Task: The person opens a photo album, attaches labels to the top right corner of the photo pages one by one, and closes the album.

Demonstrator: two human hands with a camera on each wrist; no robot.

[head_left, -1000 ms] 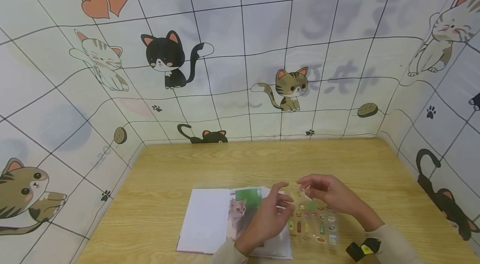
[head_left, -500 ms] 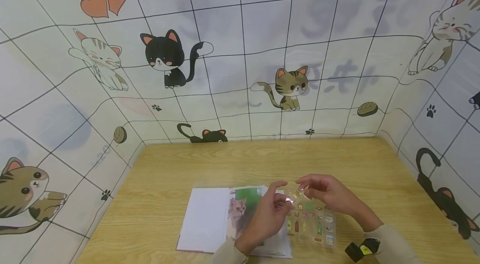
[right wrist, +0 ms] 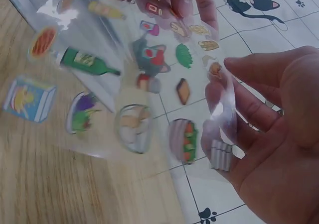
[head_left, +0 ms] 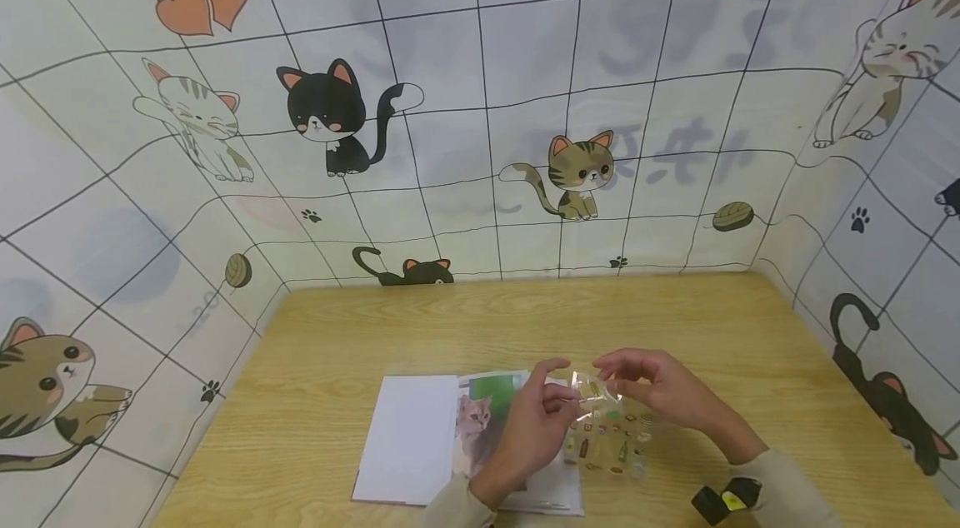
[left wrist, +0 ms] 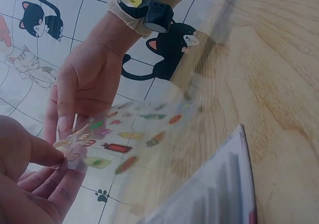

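A clear sticker sheet (head_left: 600, 449) printed with small food and bottle pictures hangs between both hands, tilted above the table. My left hand (head_left: 534, 428) pinches its upper left edge; in the left wrist view the thumb (left wrist: 42, 152) presses on the film. At the upper right edge, my right hand (head_left: 663, 388) pinches the sheet between thumb and fingers. Seen from the right wrist, several fingers of the right hand (right wrist: 271, 119) lie behind the transparent film. Stickers such as a green bottle (right wrist: 87, 62) show on it.
An open book (head_left: 408, 438) lies left of the sheet, partly under my left forearm. Its right page carries a cat picture (head_left: 474, 420). A wooden table (head_left: 525, 320) spreads around, with a cat-patterned wall covering (head_left: 457, 178) behind and at the sides.
The sheet's lower part has swung left and slightly up, and its top edge has bent upward between the fingers. Both hands stay almost in place, still pinching it.
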